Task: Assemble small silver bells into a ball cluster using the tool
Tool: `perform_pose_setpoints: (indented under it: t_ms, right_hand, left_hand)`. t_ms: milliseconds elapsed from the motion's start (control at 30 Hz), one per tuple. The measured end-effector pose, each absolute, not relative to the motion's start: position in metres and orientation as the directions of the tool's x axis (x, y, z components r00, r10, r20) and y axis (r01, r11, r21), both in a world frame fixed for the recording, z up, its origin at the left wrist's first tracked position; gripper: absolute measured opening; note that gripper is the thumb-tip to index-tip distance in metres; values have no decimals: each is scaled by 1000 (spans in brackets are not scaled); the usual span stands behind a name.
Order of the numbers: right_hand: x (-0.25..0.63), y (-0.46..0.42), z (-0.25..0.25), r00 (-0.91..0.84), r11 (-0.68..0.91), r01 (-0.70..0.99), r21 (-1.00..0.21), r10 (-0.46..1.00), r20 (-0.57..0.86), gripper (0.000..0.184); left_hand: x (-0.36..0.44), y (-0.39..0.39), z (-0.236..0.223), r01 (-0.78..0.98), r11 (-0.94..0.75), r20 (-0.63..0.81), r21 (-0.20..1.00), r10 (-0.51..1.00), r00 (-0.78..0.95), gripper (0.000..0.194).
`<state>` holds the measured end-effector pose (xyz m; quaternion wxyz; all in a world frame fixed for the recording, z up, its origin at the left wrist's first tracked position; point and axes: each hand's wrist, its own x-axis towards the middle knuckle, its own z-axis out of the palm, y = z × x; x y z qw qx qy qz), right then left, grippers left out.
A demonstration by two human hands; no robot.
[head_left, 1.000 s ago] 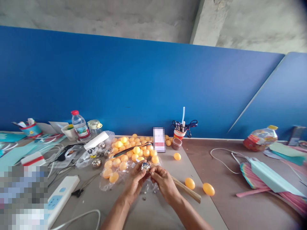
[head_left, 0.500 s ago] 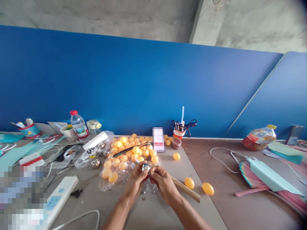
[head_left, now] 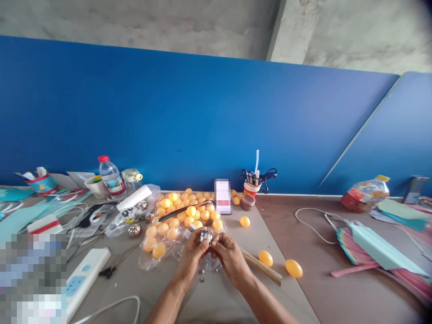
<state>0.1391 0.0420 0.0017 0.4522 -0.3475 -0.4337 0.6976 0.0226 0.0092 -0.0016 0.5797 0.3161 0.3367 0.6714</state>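
Loose orange balls have rolled slightly, and work seems unfinished, the left hand gripping a shiny ball above the desk, the right hand pinched closed beside it, contents hidden.

And there it is, a blue partition sweeping right across from nine o'clock to three, its slanting seam showing between two and three! Up at twelve, rough grey concrete wall, with a paler, slanted concrete column or beam at one. Down to six now: a grey desktop, meeting a brown one towards five. Soft, diffuse light here, leaving a paler sheen on the partition around two!
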Motion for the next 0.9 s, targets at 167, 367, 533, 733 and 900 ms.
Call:
perform_pose_setpoints:
  t_ms: [167,367,533,733,900]
  right_hand:
    - [139,41,0,-315,-184,-290,-939,945,-88,22]
    - [138,41,-4,-276,-144,-219,-965,958,-80,23]
    - [144,45,1,-339,-129,-206,-970,939,-53,19]
    - [170,65,3,-232,326,495,-805,943,239,2]
    - [181,72,5,-300,319,880,-351,948,109,11]
  left_hand:
    - [21,11,-12,-526,-112,46,843,989,-138,37]
    - [21,10,-10,-478,-96,30,873,989,-144,38]
    - [16,12,-6,-576,-76,-7,814,990,-140,34]
    - [-7,16,-1,-766,-114,-131,633,959,-252,33]
    - [-13,16,1,-817,-134,-100,561,969,-228,32]
